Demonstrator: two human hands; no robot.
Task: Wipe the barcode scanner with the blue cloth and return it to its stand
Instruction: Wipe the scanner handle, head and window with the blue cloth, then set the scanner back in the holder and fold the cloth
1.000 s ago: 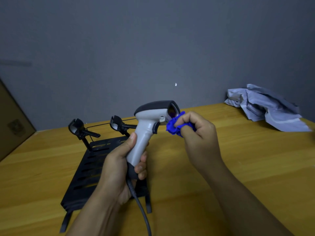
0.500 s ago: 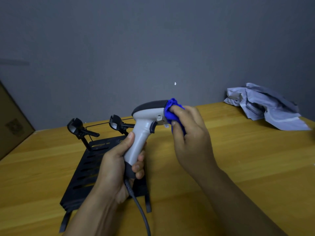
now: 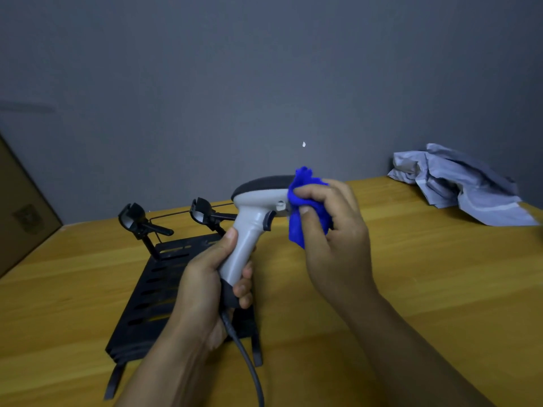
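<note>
My left hand (image 3: 202,286) grips the handle of a grey barcode scanner (image 3: 252,212) with a dark top, held upright above the table; its dark cable (image 3: 246,356) hangs down from the handle. My right hand (image 3: 335,230) holds a bunched blue cloth (image 3: 308,207) pressed over the scanner's front end, hiding the scan window. Behind and below my left hand sits the black slotted stand (image 3: 150,292) with two clip-like cradles (image 3: 133,218) rising at its far edge, both holding nothing.
A crumpled grey-blue bag or fabric (image 3: 458,186) lies at the table's far right by the grey wall. A brown cardboard box (image 3: 20,212) stands at the far left. The wooden table (image 3: 426,274) stretches right of my hands.
The right hand has lifted the cloth from below the scanner's nose up over its front end and top. The left hand holds the scanner much as before.
</note>
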